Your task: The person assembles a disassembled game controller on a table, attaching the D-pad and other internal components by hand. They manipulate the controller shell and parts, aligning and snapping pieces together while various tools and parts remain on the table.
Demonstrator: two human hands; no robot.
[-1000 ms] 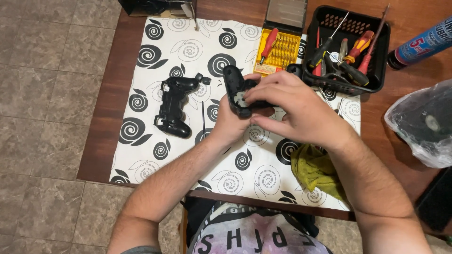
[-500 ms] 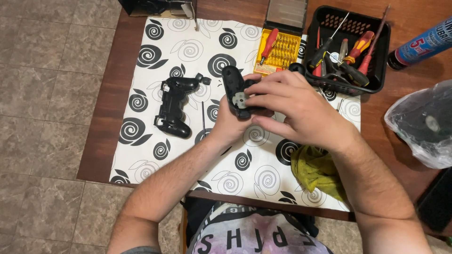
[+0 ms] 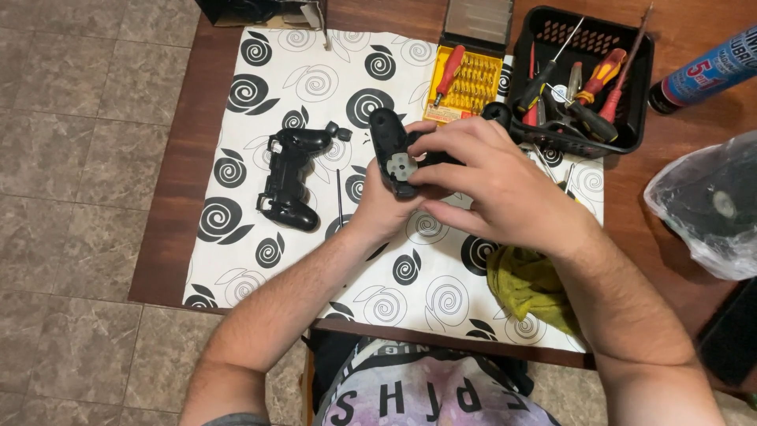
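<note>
1. Overhead, my left hand [image 3: 378, 209] cradled the black controller half [image 3: 392, 150] from below, fingers curled shut around it, above the spiral-print cloth [image 3: 315, 79].
2. My right hand [image 3: 493, 185] closed over the same piece from the right, thumb and fingertips pinching at its small grey part [image 3: 401, 166].
3. At the far right, a blue spray can [image 3: 710, 75] with a red-and-white label lay tilted on the wooden table [image 3: 177, 197].
4. A yellow bit case [image 3: 465, 87], its grey lid propped open, held rows of bits and a red-handled driver [image 3: 449, 71].
5. Just beside it, a black plastic basket [image 3: 631, 71] held red and black screwdrivers.
6. A clear plastic bag [image 3: 706, 205] sat at the right edge.
7. The other black controller shell [image 3: 288, 177] lay on the cloth, well left of my hands.
8. A yellow-green rag [image 3: 524, 284] lay under my right forearm.
</note>
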